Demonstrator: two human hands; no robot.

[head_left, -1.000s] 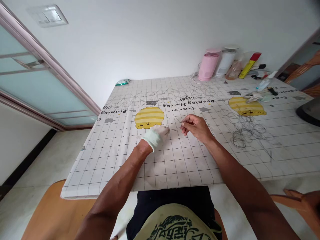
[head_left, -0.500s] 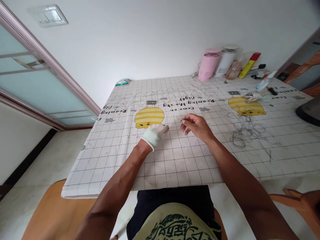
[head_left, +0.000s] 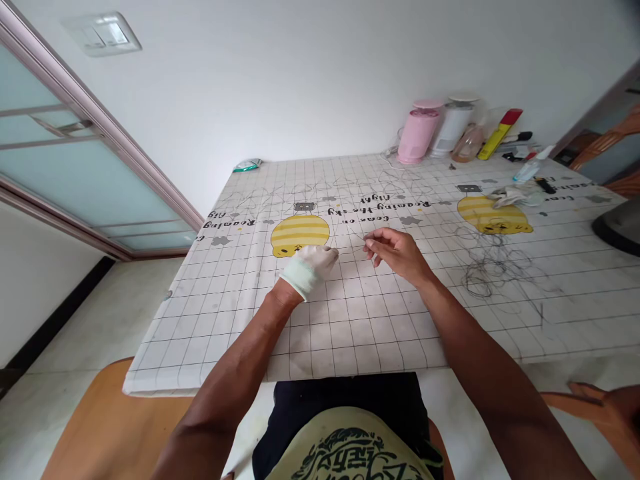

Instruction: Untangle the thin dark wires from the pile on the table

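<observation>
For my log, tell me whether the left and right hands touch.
Apart: the head view shows gridded tablecloth between the gloved left hand and the bare right hand.

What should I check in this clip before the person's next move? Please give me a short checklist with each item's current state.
1. Right hand pinching the thin strand: ok, the strand shows at the fingertips.
2. Gloved left hand holding the strand: cannot tell, as its fingers curl down and no strand shows there.
3. Tangle of dark strands: not ok, it lies loose on the tablecloth, off to the right of both hands.
4. Pink container: ok, upright near the far edge, away from both hands.
5. Both hands in view: ok, both are above the tablecloth.
</observation>
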